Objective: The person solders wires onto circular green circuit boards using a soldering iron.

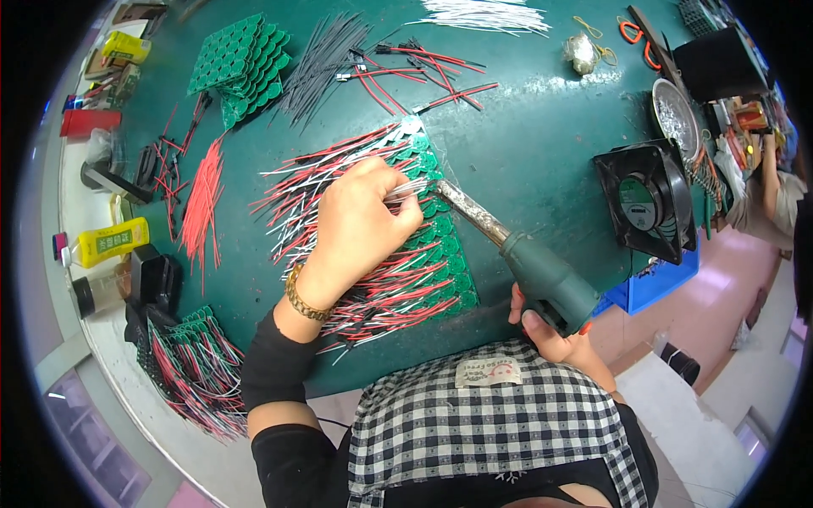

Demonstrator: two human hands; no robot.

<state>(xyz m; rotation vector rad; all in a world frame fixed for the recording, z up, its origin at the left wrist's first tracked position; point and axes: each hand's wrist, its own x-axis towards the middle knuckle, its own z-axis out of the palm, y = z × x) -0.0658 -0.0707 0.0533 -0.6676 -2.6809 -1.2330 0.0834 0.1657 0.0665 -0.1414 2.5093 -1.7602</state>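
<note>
My left hand (368, 212) is closed in a pinch around thin white wires (408, 190), over a panel of round green circuit boards (457, 269). Rows of red and white wires (394, 296) fan out leftward from this panel. Gripped in my right hand (546, 334) is a green soldering gun (546, 275), its long metal barrel slanting up and left. Its tip ends at the boards, close by the wire ends in my left fingers; contact cannot be made out.
Stacked green boards (237, 63), black tubing pieces (326, 68), white wires (487, 15) and red wires (201, 203) lie around the panel. A black fan (648, 199) stands at the right, near a metal dish (676, 118). Yellow bottles (110, 243) line the left side.
</note>
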